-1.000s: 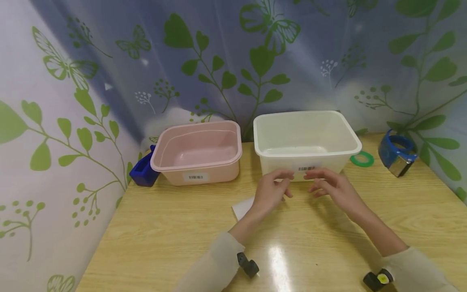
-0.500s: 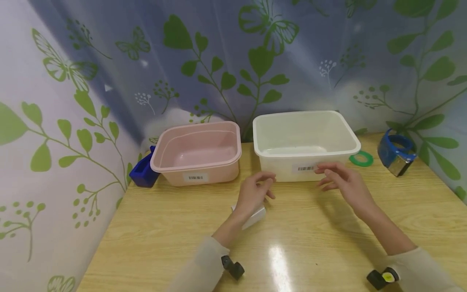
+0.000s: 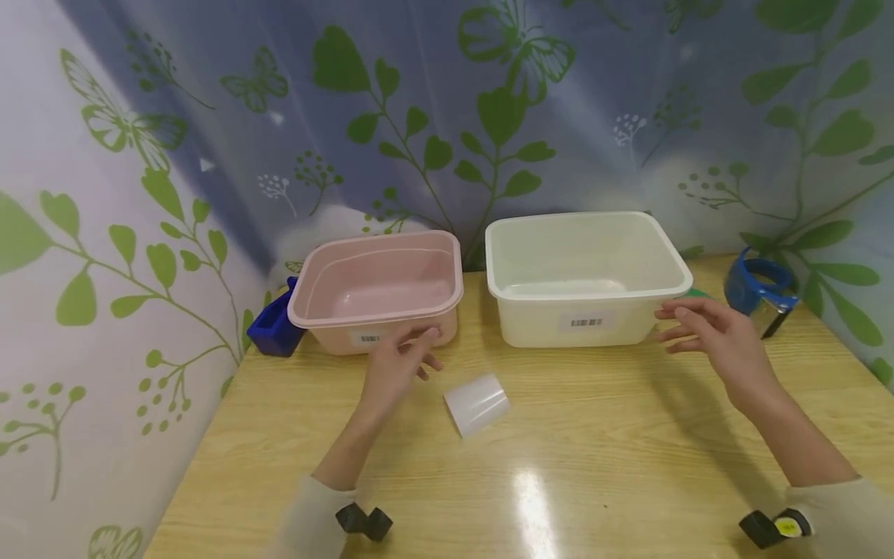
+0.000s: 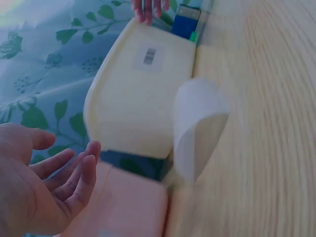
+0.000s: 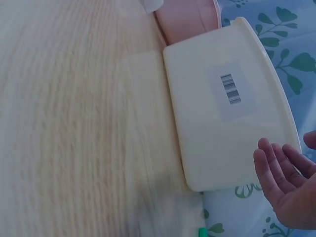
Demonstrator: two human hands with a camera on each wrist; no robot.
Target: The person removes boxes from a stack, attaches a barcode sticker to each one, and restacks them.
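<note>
A smooth white curved piece, like a short tube or cup on its side point(image 3: 478, 404), lies on the table between my hands; its exact kind is unclear. In the left wrist view its rolled shape point(image 4: 197, 123) shows. My left hand point(image 3: 394, 369) is held in front of the pink basin point(image 3: 384, 341), fingers loosely bent and holding nothing. At the right front corner of the white basin point(image 3: 531, 326) hovers my right hand point(image 3: 729, 353), also loosely bent and holding nothing. The right wrist view shows that hand point(image 5: 291, 182) beside the white basin's side.
A blue tape dispenser point(image 3: 757, 287) stands at the right back. Behind my right hand a green ring point(image 3: 697, 293) is mostly hidden. A dark blue holder point(image 3: 275, 324) sits left of the pink basin. A patterned curtain point(image 3: 419, 116) hangs behind the wooden table point(image 3: 587, 450).
My hands have moved apart from in front of the white basin, the left one leftward and the right one rightward. The white curved piece has come into full view and stays in place.
</note>
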